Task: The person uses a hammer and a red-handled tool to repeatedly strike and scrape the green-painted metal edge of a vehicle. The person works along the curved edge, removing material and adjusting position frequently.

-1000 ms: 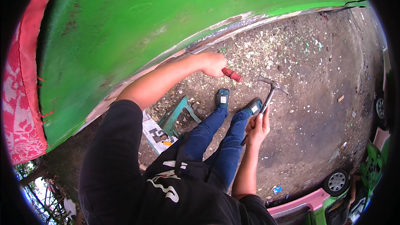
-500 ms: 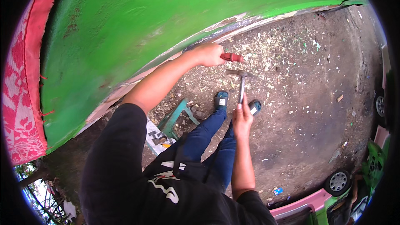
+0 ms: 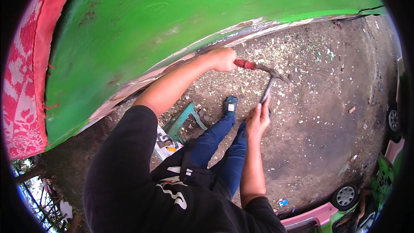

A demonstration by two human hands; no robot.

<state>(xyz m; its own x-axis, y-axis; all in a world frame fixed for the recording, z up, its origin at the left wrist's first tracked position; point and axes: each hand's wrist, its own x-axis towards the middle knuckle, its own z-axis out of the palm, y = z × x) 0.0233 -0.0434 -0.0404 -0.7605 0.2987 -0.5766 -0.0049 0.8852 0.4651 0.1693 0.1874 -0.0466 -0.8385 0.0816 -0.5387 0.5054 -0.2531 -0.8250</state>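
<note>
My left hand (image 3: 223, 59) is closed, its fingers wrapped round a tool with a red handle (image 3: 245, 64). Its far end is hidden by the hand, close to the ragged lower edge of the green wall (image 3: 181, 13), so I cannot tell its exact kind. A hammer (image 3: 268, 88) with a metal shaft is gripped in my right hand (image 3: 258, 121). The hammer's head meets, or nearly meets, the free end of the red handle; contact cannot be made out for certain.
Pale chips (image 3: 297, 60) litter the dirt ground (image 3: 319, 116). By my legs stands a green stool-like frame (image 3: 179, 123) beside a white board (image 3: 161, 149) with small items. Red patterned cloth (image 3: 26, 86) hangs at left. Pink-and-green vehicle parts with wheels (image 3: 345, 197) lie at lower right.
My right hand has swung the hammer up and to the right, bringing its head to the end of the red handle. The left hand has shifted slightly right, still gripping its tool.
</note>
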